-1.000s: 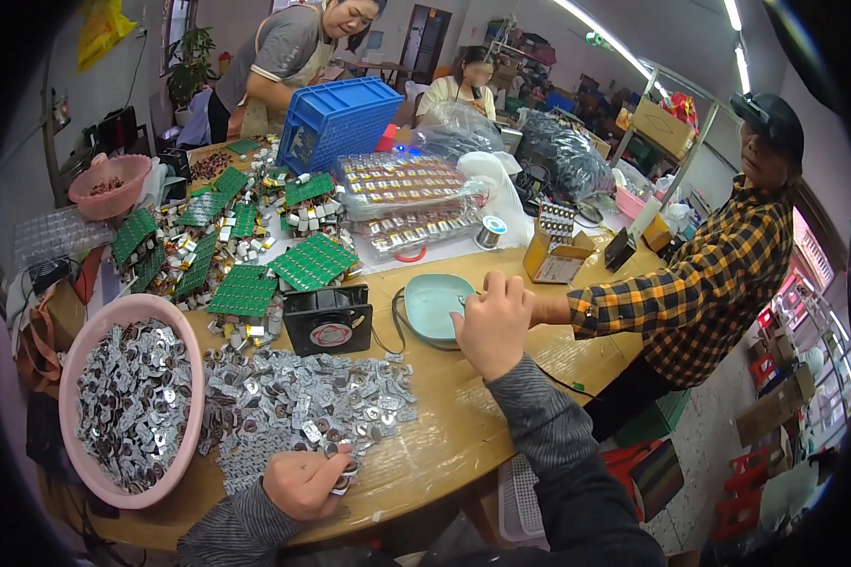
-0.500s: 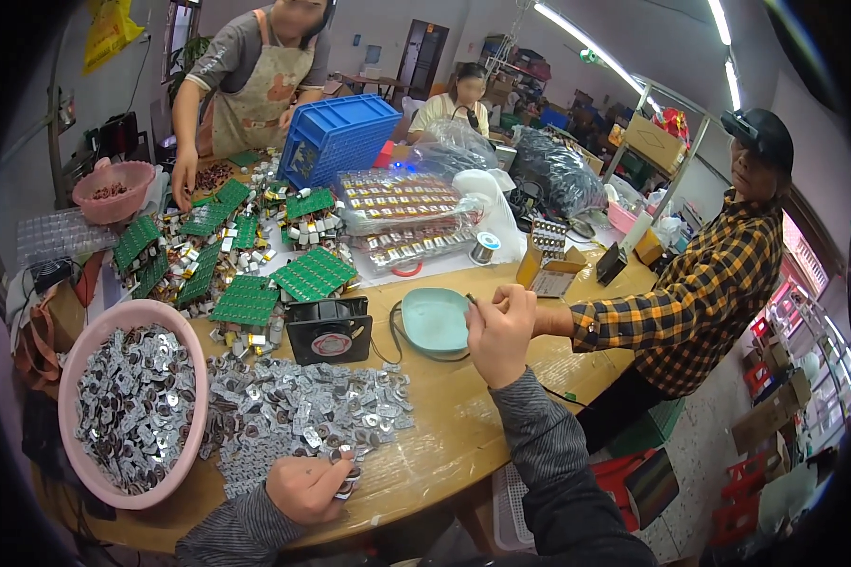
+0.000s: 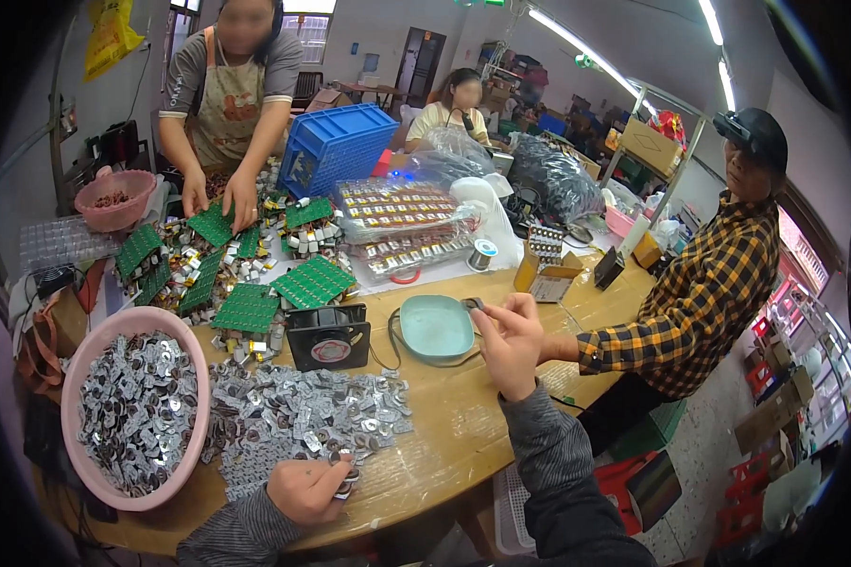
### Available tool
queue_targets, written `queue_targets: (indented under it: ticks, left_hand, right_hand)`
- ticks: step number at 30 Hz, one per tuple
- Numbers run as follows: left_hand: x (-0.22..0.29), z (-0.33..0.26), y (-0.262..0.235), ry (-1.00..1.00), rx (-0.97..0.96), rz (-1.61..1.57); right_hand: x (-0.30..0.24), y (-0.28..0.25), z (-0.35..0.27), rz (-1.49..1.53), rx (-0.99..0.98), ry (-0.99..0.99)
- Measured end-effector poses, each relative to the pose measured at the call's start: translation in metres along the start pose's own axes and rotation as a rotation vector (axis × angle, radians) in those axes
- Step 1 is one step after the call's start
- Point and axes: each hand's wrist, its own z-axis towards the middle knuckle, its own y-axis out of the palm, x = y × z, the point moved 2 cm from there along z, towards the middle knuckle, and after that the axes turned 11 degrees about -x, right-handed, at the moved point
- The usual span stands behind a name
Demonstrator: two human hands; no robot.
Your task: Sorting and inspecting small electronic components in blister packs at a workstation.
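Silver parts (image 3: 303,425) under left hand (image 3: 304,489) fingertips (image 3: 345,477).

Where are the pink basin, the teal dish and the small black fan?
pink basin (image 3: 191,452), head view, on its right rim.
teal dish (image 3: 434,328), head view, on its bare middle.
small black fan (image 3: 328,338), head view, on its front face.

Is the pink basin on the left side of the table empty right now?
No, the pink basin is heaped with small silvery metal parts, and more of them lie spread on the table beside it.
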Motion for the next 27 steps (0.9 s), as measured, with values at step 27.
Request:
queue_targets:
  ticks: [27]
  left_hand:
    - [0.002, -0.002, -0.001, -0.018, -0.063, 0.03]
  right_hand:
    - [-0.086, -0.025, -0.016, -0.863, -0.01, -1.02]
